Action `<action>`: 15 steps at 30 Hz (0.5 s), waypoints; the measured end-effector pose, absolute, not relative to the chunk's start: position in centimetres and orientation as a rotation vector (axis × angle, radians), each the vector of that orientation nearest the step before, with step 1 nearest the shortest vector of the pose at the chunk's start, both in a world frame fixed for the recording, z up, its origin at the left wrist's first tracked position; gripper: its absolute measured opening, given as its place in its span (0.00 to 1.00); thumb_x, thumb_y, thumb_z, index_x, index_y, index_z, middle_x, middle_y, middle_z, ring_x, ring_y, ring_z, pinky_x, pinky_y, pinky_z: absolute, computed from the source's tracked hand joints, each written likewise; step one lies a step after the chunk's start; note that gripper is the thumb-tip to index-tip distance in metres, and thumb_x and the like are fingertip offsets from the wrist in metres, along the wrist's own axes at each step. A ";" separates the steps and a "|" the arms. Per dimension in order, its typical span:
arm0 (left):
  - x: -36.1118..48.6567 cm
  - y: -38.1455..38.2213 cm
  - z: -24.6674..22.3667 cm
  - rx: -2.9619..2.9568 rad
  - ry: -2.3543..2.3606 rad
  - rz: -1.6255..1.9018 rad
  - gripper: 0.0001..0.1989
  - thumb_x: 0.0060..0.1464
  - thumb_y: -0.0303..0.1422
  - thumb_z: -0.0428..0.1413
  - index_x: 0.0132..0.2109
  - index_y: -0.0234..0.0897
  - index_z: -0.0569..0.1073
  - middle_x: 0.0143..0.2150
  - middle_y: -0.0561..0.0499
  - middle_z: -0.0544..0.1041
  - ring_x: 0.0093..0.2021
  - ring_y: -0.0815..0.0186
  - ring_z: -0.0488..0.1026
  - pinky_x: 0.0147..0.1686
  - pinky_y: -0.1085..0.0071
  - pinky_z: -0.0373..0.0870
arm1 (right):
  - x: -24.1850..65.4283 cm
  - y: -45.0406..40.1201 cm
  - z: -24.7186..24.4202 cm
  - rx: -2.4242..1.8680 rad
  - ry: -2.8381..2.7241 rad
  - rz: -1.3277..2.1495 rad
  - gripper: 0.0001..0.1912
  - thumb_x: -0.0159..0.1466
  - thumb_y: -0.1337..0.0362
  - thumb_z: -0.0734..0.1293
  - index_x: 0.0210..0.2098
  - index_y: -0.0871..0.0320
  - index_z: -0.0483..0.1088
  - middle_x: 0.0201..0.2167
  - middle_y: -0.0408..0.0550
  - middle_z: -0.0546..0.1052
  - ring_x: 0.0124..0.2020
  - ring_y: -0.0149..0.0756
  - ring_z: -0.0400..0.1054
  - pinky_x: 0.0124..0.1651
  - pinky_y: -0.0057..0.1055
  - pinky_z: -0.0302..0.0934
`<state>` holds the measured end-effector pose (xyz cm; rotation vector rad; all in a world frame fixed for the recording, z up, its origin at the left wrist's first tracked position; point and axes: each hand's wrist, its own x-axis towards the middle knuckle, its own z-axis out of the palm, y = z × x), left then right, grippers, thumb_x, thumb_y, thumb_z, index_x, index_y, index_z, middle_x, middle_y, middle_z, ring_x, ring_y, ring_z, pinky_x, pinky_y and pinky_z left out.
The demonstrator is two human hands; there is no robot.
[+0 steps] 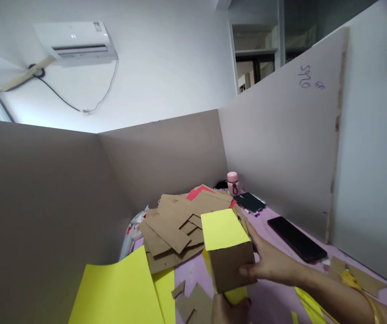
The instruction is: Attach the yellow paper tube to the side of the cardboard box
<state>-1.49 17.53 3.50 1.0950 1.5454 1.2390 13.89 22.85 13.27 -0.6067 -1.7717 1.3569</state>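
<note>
A brown cardboard box [232, 266] with a yellow paper sheet [225, 228] covering its top is held up over the table. My right hand [259, 258] grips its right side, the thumb pressed on the near face and the other fingers partly hidden behind. Below the box, my left hand [229, 309] is closed at its lower edge, with most of its fingers out of sight. A bit of yellow paper [236, 295] shows between the left hand and the box's underside. Small cardboard scraps [198, 303] lie just left of that hand.
Cardboard sheets [176, 225] are piled at the back, with red paper [200, 191] on top. Large yellow paper [119, 288] lies front left. Along the right are a black phone [296, 238], a dark notebook [250, 202] and a pink bottle [233, 183]. Grey partitions [166, 153] enclose the table.
</note>
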 end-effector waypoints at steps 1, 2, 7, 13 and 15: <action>-1.5 17.5 3.5 1.099 1.541 1.233 0.18 0.32 0.26 0.61 0.37 0.34 0.76 0.37 0.44 0.80 0.49 0.50 0.72 0.47 0.64 0.68 | 13.9 22.8 13.3 -0.601 -1.772 1.355 0.66 0.48 0.52 0.76 0.66 0.49 0.24 0.65 0.54 0.54 0.60 0.50 0.55 0.62 0.44 0.47; -1.5 17.5 3.5 1.105 1.535 1.229 0.18 0.33 0.25 0.60 0.38 0.34 0.76 0.37 0.44 0.80 0.49 0.51 0.72 0.47 0.64 0.68 | 13.9 22.8 13.3 -0.601 -1.773 1.357 0.65 0.48 0.51 0.75 0.67 0.49 0.24 0.65 0.55 0.54 0.61 0.50 0.54 0.62 0.44 0.47; -1.5 17.5 2.8 1.114 1.530 1.200 0.21 0.32 0.24 0.59 0.41 0.32 0.75 0.41 0.43 0.80 0.49 0.52 0.72 0.45 0.67 0.69 | 14.0 22.7 13.1 -0.639 -1.801 1.332 0.66 0.46 0.48 0.75 0.67 0.51 0.24 0.65 0.55 0.54 0.62 0.51 0.53 0.63 0.45 0.45; -1.5 17.4 2.4 1.045 1.556 1.127 0.24 0.33 0.27 0.61 0.44 0.32 0.74 0.37 0.45 0.80 0.42 0.53 0.75 0.41 0.66 0.70 | 14.1 22.7 12.8 -0.713 -1.814 1.312 0.67 0.45 0.47 0.75 0.67 0.49 0.24 0.65 0.55 0.56 0.59 0.54 0.59 0.62 0.47 0.46; -1.4 17.4 2.5 1.040 1.547 1.138 0.25 0.33 0.27 0.61 0.44 0.33 0.74 0.36 0.46 0.80 0.40 0.54 0.76 0.40 0.66 0.70 | 14.0 22.6 13.0 -0.694 -1.794 1.344 0.68 0.45 0.47 0.75 0.66 0.49 0.22 0.65 0.57 0.55 0.57 0.55 0.61 0.61 0.47 0.48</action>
